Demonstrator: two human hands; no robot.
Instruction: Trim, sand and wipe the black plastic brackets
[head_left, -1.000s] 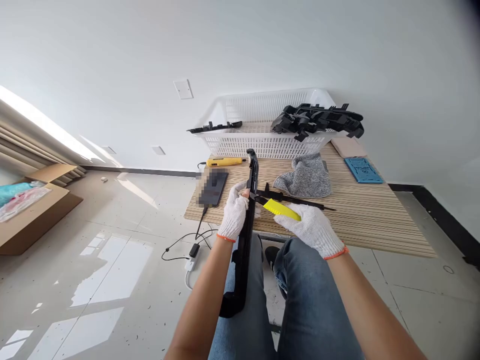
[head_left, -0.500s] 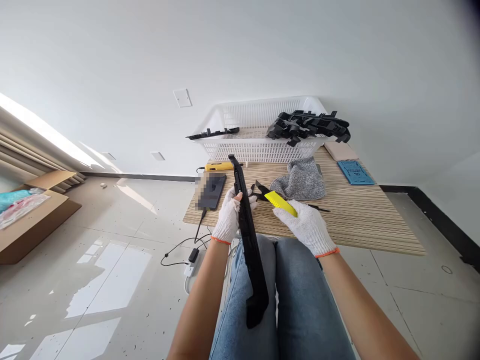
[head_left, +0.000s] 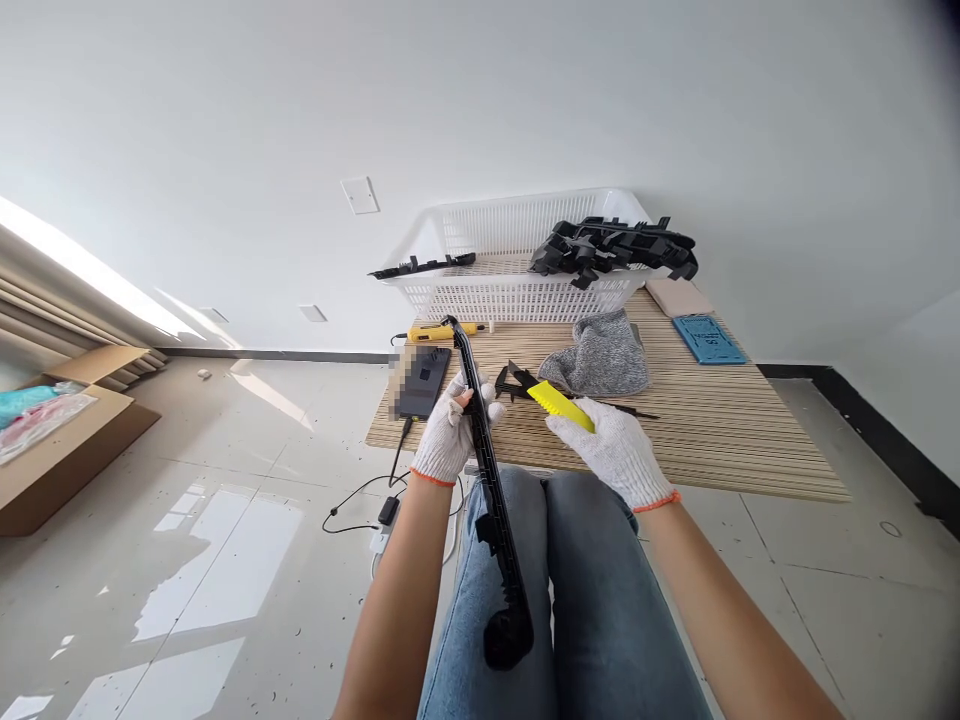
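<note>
Far left of frame: open cardboard box (head_left: pixel 71 440) on the floor. Lower centre-left: black power adapter (head_left: pixel 388 509) with its cable on the tiles. A dark tablet (head_left: pixel 422 381) lay at the left edge of the worktop (head_left: pixel 735 430), with a yellow rotary tool (head_left: pixel 442 330) just behind it.

Centre: gloved left hand (head_left: pixel 448 440) was closed around the black plastic trim strip (head_left: pixel 495 520) near its upper end. The strip ran from above the worktop edge down across the person's lap, lower end resting on the jeans.

Right of centre: gloved right hand (head_left: pixel 616 457) was wrapped round the yellow-handled cutters (head_left: pixel 559 405). The dark blades pointed left, close to the strip; contact couldn't be made out.

Behind: grey cloth (head_left: pixel 600 355) lay bunched on the worktop, and a white mesh basket (head_left: pixel 510 295) stood at the wall. One black strip part (head_left: pixel 420 266) sat on its left rim, and a pile of black plastic parts (head_left: pixel 615 245) at its right end. Upper right: beige pad (head_left: pixel 679 297) and blue mat (head_left: pixel 706 340), side by side.
</note>
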